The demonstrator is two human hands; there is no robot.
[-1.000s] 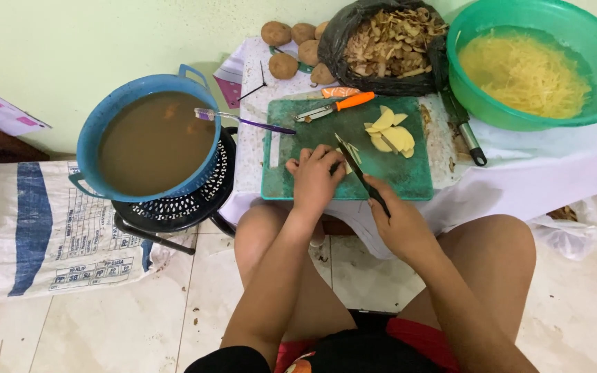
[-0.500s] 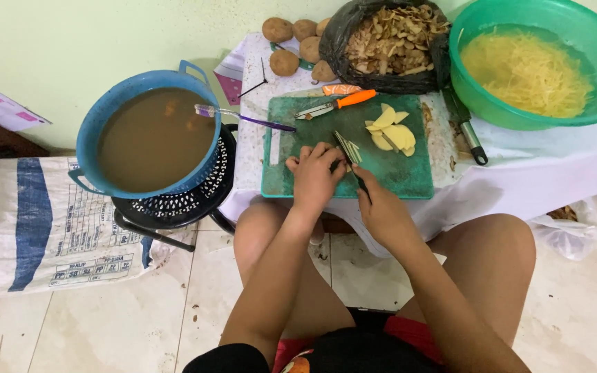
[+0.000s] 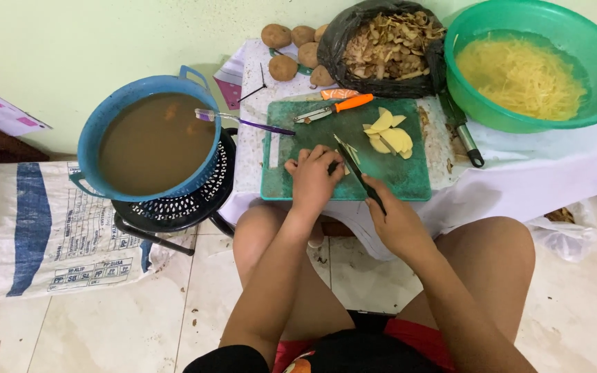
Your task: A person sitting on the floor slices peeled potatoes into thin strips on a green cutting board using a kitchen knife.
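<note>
On a green cutting board (image 3: 326,186), my left hand (image 3: 312,178) presses down on a small piece of potato that my fingers mostly hide. My right hand (image 3: 394,220) grips the dark handle of a knife (image 3: 357,169), whose blade lies just right of the left fingertips. Several pale potato slices (image 3: 390,135) lie at the board's far right. An orange-handled peeler (image 3: 334,109) rests along the board's far edge.
A blue pot of brown water (image 3: 152,141) stands on a black stool at left, a purple brush across its rim. Whole potatoes (image 3: 291,48), a black bag of peelings (image 3: 388,45) and a green bowl of shredded potato (image 3: 530,69) line the back. A woven sack (image 3: 29,235) lies on the floor.
The knife has shifted a little along the board next to my left fingers. My left hand stays pressed on the piece.
</note>
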